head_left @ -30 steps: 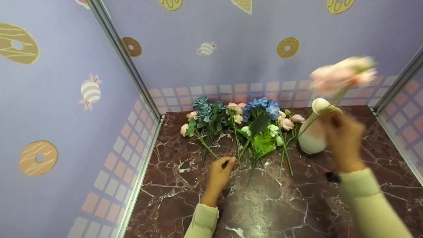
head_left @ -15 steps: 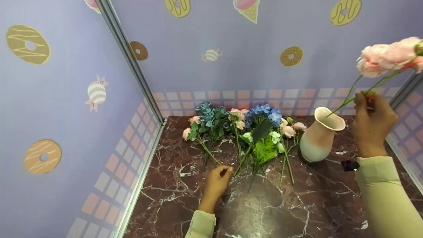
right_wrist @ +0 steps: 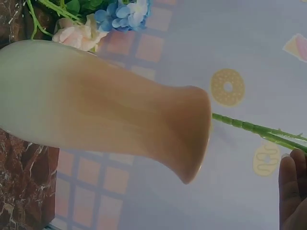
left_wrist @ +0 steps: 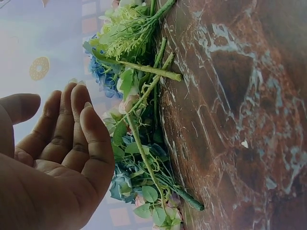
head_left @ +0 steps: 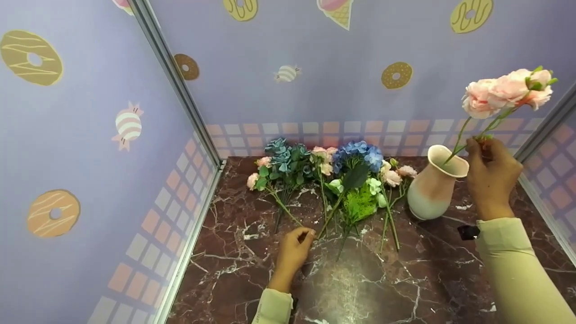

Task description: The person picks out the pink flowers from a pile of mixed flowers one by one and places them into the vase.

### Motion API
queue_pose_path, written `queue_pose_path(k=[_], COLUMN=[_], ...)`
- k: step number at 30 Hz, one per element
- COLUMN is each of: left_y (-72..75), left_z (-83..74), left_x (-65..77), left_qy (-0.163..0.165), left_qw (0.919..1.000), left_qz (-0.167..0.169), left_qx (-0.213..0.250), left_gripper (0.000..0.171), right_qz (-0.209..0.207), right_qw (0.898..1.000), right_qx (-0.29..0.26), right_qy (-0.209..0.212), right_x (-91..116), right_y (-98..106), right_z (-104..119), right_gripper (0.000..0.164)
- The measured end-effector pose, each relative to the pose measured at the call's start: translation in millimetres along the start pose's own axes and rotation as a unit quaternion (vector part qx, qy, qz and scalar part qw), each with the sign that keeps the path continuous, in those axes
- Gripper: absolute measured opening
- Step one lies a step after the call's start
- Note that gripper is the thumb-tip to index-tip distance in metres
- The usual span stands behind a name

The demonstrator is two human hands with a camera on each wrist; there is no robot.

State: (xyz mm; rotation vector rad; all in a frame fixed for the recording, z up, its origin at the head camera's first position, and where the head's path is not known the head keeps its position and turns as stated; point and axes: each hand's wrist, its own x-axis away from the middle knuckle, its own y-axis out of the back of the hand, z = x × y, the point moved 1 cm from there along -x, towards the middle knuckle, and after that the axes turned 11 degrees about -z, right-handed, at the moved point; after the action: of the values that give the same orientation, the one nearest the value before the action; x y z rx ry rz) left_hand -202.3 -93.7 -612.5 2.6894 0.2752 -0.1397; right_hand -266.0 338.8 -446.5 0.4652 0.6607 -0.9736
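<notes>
In the head view my right hand (head_left: 494,175) pinches the green stem of a pink flower spray (head_left: 508,93) beside the vase. The stem's lower end dips into the mouth of the pink-and-white vase (head_left: 431,191), which stands upright. In the right wrist view the stem (right_wrist: 249,127) enters past the vase's rim (right_wrist: 199,134), and part of my right hand shows at the edge. My left hand (head_left: 293,252) hovers near the stem ends of the lying flowers; its fingers (left_wrist: 64,124) are loosely bent with nothing between them.
A row of artificial flowers lies along the back: teal blooms (head_left: 281,155), a blue hydrangea (head_left: 360,155), green foliage (head_left: 360,204) and pale pink blooms (head_left: 392,178). Behind them rises a patterned wall (head_left: 333,99). The tabletop (head_left: 360,288) is dark marble.
My right hand has carried the pink flower spray to the right of the vase, its stem end now inside the mouth; lately it shifted slightly left and down. The left hand has barely moved.
</notes>
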Motion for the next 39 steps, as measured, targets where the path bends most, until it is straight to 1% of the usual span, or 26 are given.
queue_pose_path(k=[3,6,10,13,17,20,22,24,27,29,30,31,34,35,37,38,39], left_y=[-0.2,0.4,0.7,0.4,0.7,0.9,0.8,1.0,1.0,1.3,1.5,1.7,2.6,2.6,3.3,3.6,3.9], left_z=[0.4,-0.1,0.1,0.3,-0.6,-1.0,-1.0,-1.3,-0.1,0.8,1.3,2.3,4.8,5.2,5.5,5.7,6.6], left_x=[0.0,1.3,3.3,4.1,5.0,4.8,4.2,3.6,3.8,4.6,5.3,5.8,4.5,2.8,-3.7,-8.9,-15.7], left_qy=[-0.006,-0.004,0.002,-0.003,-0.013,-0.012,-0.01,-0.01,-0.01,-0.009,-0.007,-0.004,0.005,0.007,0.014,0.018,0.023], left_qw=[1.0,1.0,1.0,0.9999,0.9998,0.9998,0.9998,0.9998,0.9997,0.9997,0.9996,0.9997,0.9997,0.9995,0.998,0.9964,0.9943], left_qz=[-0.001,-0.002,-0.004,-0.004,-0.003,-0.005,-0.007,-0.008,-0.01,-0.01,-0.01,-0.009,-0.013,-0.02,-0.043,-0.058,-0.072], left_qx=[0.0,0.0,-0.008,-0.014,-0.017,-0.017,-0.016,-0.015,-0.019,-0.022,-0.024,-0.023,-0.021,-0.024,-0.044,-0.059,-0.074], left_gripper=[0.021,0.019,0.017,0.018,0.021,0.021,0.021,0.02,0.02,0.019,0.018,0.018,0.016,0.014,0.012,0.011,0.011], right_qz=[0.009,0.023,0.056,0.091,0.134,0.143,0.142,0.14,0.141,0.144,0.147,0.142,0.113,0.109,0.106,0.116,0.136], right_qw=[1.0,0.999,0.996,0.99,0.977,0.97,0.967,0.967,0.965,0.962,0.96,0.96,0.965,0.966,0.968,0.966,0.963], right_qx=[0.01,0.024,0.045,0.068,0.095,0.12,0.133,0.143,0.173,0.198,0.212,0.222,0.226,0.227,0.225,0.227,0.232], right_qy=[0.005,0.024,0.054,0.085,0.136,0.158,0.163,0.16,0.141,0.123,0.107,0.092,0.064,0.053,0.041,0.036,0.029], right_x=[3,7,13,20,29,33,33,33,33,34,35,37,50,56,71,80,88], right_y=[-1,-5,-14,-22,-29,-31,-31,-30,-30,-28,-26,-23,-12,-7,2,7,10], right_z=[1,2,3,3,2,0,-1,-3,-7,-12,-14,-16,-22,-22,-24,-24,-25], right_gripper=[0.031,0.031,0.023,0.016,0.015,0.015,0.015,0.016,0.019,0.026,0.03,0.034,0.043,0.041,0.033,0.029,0.024])
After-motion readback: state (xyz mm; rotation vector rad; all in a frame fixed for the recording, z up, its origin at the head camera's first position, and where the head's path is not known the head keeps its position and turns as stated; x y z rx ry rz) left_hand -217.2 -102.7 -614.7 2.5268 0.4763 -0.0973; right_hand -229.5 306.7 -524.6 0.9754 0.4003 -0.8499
